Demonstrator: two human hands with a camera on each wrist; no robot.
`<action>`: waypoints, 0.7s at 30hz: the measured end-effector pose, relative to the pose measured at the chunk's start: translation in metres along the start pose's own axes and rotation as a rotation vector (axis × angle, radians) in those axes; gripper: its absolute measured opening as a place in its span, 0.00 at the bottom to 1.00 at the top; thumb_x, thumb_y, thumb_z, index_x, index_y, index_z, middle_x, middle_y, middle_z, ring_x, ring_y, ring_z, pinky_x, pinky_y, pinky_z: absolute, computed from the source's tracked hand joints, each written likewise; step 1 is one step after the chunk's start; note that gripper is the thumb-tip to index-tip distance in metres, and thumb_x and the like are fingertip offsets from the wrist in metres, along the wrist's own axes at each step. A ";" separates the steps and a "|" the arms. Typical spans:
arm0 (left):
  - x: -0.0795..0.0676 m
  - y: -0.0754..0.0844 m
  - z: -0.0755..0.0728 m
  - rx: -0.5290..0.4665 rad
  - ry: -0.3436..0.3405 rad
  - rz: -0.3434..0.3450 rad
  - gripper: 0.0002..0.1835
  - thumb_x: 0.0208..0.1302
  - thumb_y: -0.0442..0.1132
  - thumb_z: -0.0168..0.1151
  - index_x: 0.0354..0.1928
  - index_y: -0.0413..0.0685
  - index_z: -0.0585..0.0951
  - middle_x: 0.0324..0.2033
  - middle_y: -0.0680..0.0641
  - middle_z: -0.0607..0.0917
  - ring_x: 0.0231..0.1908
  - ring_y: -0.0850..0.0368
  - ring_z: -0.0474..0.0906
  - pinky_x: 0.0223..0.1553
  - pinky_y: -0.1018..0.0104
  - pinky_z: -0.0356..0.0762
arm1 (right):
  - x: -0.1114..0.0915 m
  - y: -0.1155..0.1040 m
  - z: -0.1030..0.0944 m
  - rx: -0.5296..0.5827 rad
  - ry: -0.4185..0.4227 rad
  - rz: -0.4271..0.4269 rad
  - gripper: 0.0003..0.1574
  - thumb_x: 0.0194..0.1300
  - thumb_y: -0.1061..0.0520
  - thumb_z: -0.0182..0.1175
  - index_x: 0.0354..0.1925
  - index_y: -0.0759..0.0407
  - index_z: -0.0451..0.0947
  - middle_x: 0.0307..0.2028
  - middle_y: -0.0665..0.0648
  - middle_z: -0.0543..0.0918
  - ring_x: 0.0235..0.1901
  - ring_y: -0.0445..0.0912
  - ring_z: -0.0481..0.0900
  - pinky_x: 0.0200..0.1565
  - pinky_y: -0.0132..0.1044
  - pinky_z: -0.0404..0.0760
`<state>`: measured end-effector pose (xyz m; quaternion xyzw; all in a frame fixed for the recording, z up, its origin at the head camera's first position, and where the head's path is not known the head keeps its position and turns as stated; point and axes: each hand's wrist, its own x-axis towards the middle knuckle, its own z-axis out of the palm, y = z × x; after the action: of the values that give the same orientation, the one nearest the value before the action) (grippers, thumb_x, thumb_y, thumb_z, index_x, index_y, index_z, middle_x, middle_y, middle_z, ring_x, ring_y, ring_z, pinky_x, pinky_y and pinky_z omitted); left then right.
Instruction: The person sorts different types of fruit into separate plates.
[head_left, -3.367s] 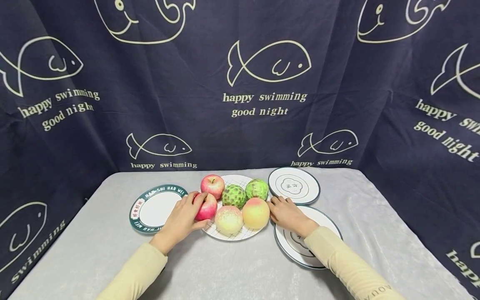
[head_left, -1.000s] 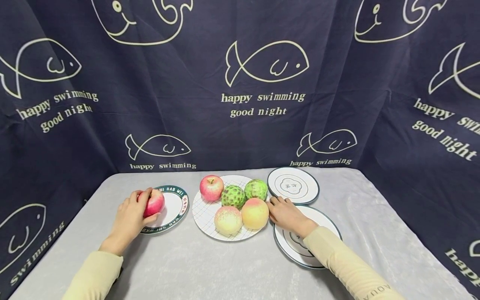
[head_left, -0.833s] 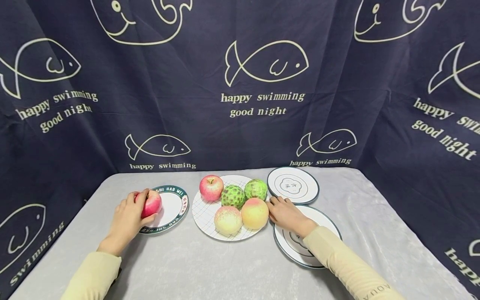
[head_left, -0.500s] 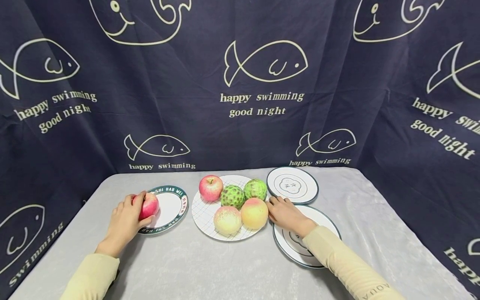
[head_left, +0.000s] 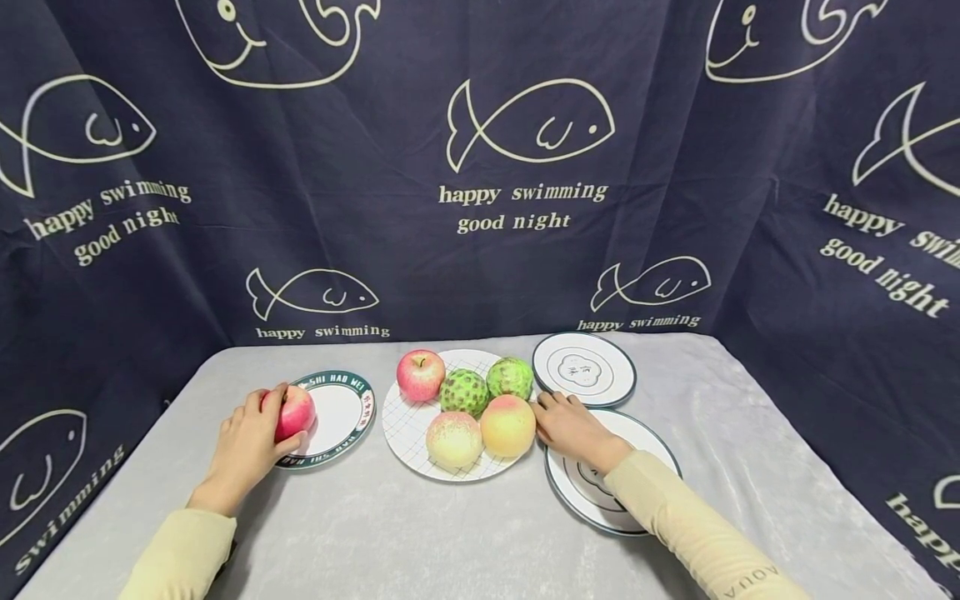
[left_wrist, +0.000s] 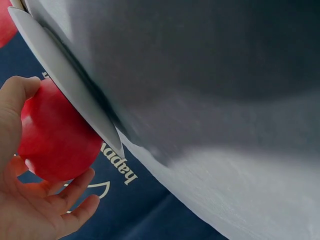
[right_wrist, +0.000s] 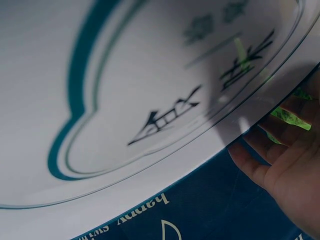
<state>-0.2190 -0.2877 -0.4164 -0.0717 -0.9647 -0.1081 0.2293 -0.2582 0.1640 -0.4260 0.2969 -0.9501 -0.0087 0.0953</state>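
My left hand (head_left: 247,437) grips a red apple (head_left: 297,414) at the left side of a white plate with a green lettered rim (head_left: 333,454). In the left wrist view, thumb and fingers curve round the apple (left_wrist: 60,132), which touches the plate (left_wrist: 65,82). My right hand (head_left: 572,425) stays low beside the gridded white plate (head_left: 405,437), its fingers loosely bent near a yellow peach (head_left: 509,427); whether they touch either is unclear. The gridded plate also bears another apple (head_left: 421,375), a pale peach (head_left: 454,440) and two green custard apples (head_left: 463,392).
Two white plates with dark rims stand at right: a rear one (head_left: 611,362) and a front one (head_left: 585,496), partly under my right forearm. Grey cloth covers the table (head_left: 420,542). A dark blue fish-print curtain (head_left: 525,283) hangs behind and at both sides.
My left hand has carried the apple from the gridded plate to the green-rimmed plate, then shifted it slightly left there. My right hand has stayed in place.
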 end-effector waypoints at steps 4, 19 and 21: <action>-0.001 0.000 -0.001 -0.012 -0.005 -0.007 0.43 0.41 0.44 0.72 0.60 0.38 0.63 0.46 0.28 0.69 0.38 0.28 0.70 0.36 0.39 0.63 | 0.000 0.000 0.000 -0.009 0.010 -0.004 0.17 0.63 0.54 0.54 0.48 0.59 0.74 0.45 0.62 0.76 0.44 0.55 0.74 0.45 0.52 0.73; -0.002 0.002 -0.002 -0.008 -0.044 -0.045 0.47 0.40 0.46 0.73 0.62 0.39 0.60 0.48 0.29 0.67 0.40 0.28 0.69 0.38 0.37 0.62 | 0.000 0.000 0.000 -0.013 0.005 -0.006 0.17 0.63 0.54 0.53 0.49 0.59 0.73 0.44 0.61 0.76 0.44 0.55 0.74 0.45 0.52 0.73; -0.003 0.002 -0.002 -0.011 -0.044 -0.046 0.47 0.40 0.46 0.73 0.62 0.39 0.60 0.48 0.29 0.67 0.41 0.27 0.68 0.38 0.37 0.61 | 0.000 0.000 0.000 -0.012 0.007 -0.006 0.17 0.63 0.54 0.53 0.49 0.59 0.73 0.44 0.62 0.76 0.44 0.55 0.74 0.45 0.52 0.73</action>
<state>-0.2154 -0.2863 -0.4159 -0.0531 -0.9702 -0.1173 0.2053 -0.2584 0.1636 -0.4260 0.2990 -0.9489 -0.0139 0.1003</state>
